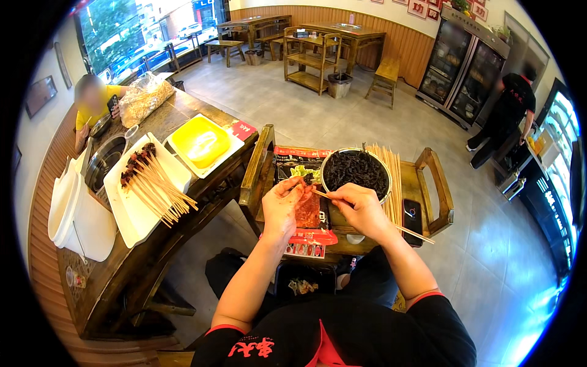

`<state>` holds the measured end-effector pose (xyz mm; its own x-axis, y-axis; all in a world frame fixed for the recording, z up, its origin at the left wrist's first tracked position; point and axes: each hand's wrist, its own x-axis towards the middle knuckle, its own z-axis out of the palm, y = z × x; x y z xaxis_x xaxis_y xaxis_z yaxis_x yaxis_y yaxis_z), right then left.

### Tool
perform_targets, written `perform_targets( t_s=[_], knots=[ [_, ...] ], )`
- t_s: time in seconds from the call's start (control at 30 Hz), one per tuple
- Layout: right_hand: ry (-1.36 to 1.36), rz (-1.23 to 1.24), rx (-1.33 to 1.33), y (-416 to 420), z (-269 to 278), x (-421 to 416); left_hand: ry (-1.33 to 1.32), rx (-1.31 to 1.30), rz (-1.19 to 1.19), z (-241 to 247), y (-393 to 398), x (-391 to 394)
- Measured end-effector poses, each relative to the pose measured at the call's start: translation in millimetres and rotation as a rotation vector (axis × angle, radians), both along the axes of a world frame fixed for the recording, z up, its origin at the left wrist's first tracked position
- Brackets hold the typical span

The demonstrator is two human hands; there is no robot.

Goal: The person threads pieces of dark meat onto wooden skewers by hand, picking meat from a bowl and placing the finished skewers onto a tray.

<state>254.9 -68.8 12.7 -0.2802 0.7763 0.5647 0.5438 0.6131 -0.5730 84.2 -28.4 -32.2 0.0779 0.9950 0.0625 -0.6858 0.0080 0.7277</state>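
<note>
My left hand (285, 204) pinches a small piece of reddish meat (306, 182) above an open package of red meat slices (308, 212). In my right hand (360, 208) is a thin wooden skewer (322, 194), its tip at the meat between my left fingers. A metal bowl of dark shredded food (355, 172) stands just beyond my right hand. Beside it lies a bundle of bare wooden skewers (389, 167). On the table at left, a white tray (120, 215) holds many skewers (158, 186) with dark red and black food at their ends.
A yellow container in a white tray (200, 140), a white bucket (82, 220) and a plastic bag (144, 98) stand on the left table. A phone (412, 222) lies on the cart. A bin (305, 280) is below. One person sits at left; another stands at right.
</note>
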Motion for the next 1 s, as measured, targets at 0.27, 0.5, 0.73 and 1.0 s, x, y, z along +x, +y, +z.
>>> perform_targets(
  t_s=[0.27,0.5,0.73,1.0],
  knots=[
    [0.004,0.015,-0.048,-3.1,-1.0,-3.5,0.133,0.046,0.115,-3.8,1.1,6.1],
    [-0.073,-0.001,-0.027,-9.9,6.3,1.4,0.038,0.045,0.144,-3.5,0.7,1.4],
    [-0.174,-0.019,0.061,-3.2,11.2,9.2,0.227,0.099,0.130,-2.1,-1.5,0.5],
    [-0.260,0.054,0.026,-2.8,17.6,9.5,0.329,0.135,0.156,1.1,-5.8,0.6]
  ],
)
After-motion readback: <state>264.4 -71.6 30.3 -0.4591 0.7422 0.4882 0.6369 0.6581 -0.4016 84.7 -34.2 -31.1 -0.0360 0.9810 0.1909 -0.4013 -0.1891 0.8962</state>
